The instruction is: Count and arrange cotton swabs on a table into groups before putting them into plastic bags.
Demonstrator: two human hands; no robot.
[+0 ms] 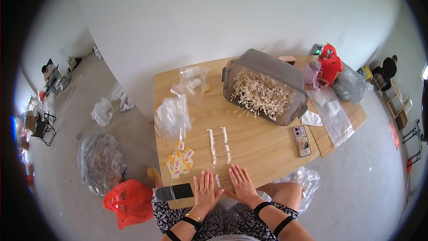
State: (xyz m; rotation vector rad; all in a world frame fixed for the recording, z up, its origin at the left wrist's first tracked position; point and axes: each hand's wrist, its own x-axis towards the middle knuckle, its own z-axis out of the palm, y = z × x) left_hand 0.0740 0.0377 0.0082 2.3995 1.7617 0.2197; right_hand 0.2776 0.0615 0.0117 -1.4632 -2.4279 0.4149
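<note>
Both my hands lie near the table's front edge with their fingers stretched out. A small row of cotton swabs [223, 180] sits between them. My left hand [206, 194] is on the left of these swabs, and my right hand [242, 185] is on their right, its fingertips along their ends. Neither hand grips anything. Just beyond, a longer column of cotton swabs [220, 146] is laid side by side. To its left is a pile of small yellow and white labels [179, 160]. Further back, a grey plastic bin [267, 62] lies tipped, with loose cotton swabs [258, 91] heaped at its mouth.
Clear plastic bags [173, 118] lie on the table's left side. A dark phone [178, 191] rests by my left hand; another phone [302, 141] is at right. A red bag [330, 65] stands at the back right. Filled bags [129, 203] sit on the floor.
</note>
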